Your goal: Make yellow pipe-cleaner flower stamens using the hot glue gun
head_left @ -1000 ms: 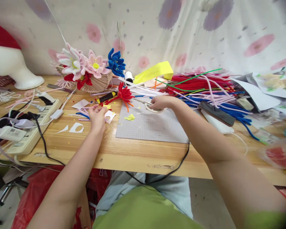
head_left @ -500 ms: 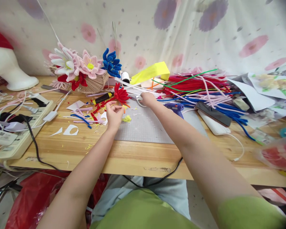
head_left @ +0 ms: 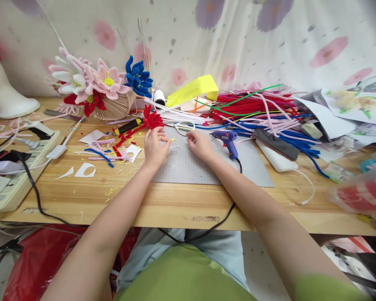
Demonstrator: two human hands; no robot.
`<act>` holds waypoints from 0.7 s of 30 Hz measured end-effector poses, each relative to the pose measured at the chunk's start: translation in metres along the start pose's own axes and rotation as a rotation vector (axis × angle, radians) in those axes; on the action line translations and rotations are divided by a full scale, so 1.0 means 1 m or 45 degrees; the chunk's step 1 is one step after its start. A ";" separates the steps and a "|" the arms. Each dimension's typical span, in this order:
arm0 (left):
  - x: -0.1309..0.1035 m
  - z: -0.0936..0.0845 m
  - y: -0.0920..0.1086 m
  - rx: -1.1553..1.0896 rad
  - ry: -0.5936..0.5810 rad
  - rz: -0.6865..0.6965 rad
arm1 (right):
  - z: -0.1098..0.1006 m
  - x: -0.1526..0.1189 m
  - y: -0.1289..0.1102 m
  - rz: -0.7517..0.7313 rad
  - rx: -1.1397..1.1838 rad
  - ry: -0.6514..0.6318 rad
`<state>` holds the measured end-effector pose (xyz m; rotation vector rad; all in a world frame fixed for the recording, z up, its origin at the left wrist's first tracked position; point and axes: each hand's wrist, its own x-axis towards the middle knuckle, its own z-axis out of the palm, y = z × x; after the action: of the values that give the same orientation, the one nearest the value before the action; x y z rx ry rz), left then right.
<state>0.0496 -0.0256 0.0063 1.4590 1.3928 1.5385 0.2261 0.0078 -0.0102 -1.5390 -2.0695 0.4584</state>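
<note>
My left hand (head_left: 156,147) is over the left part of the grey cutting mat (head_left: 188,173), with fingers and thumb drawn together. Whatever lies between them is hidden. Just beyond it is a red fuzzy flower (head_left: 152,118). My right hand (head_left: 199,145) hovers above the mat, holding nothing, its fingers loosely bent and apart. Close behind its fingertips lie scissors (head_left: 185,127) with pale handles, apart from the hand. Small yellow and white snippets (head_left: 174,147) are scattered between the hands. A blue glue gun (head_left: 228,142) lies right of my right hand.
Pink, white and blue fuzzy flowers (head_left: 108,79) stand at the back left. Bundled pipe cleaners (head_left: 253,109) spread along the back right, near a phone (head_left: 275,143). Pipe-cleaner offcuts (head_left: 102,154) and a box cutter (head_left: 128,126) lie left. A power strip (head_left: 25,167) sits far left.
My right hand has let go of the scissors and drawn back toward me; they lie on the mat. The orange piece at my left fingertips no longer shows. The view has shifted slightly right.
</note>
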 end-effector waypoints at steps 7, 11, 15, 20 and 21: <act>-0.015 0.019 -0.004 -0.037 -0.049 -0.040 | 0.006 -0.018 0.003 0.077 0.837 -0.144; -0.023 0.022 -0.011 -0.042 -0.072 -0.072 | 0.008 -0.020 -0.004 0.023 1.021 -0.206; -0.026 0.020 -0.016 0.027 -0.076 -0.048 | 0.013 -0.018 -0.005 -0.010 1.014 -0.171; -0.026 0.018 -0.017 0.206 -0.137 -0.004 | 0.025 -0.011 0.002 -0.016 1.037 -0.131; -0.025 0.018 -0.017 0.272 -0.166 0.042 | 0.026 -0.010 0.005 -0.006 1.027 -0.101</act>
<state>0.0680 -0.0392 -0.0201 1.6849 1.4980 1.3201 0.2170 0.0004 -0.0360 -1.0283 -1.6122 1.1873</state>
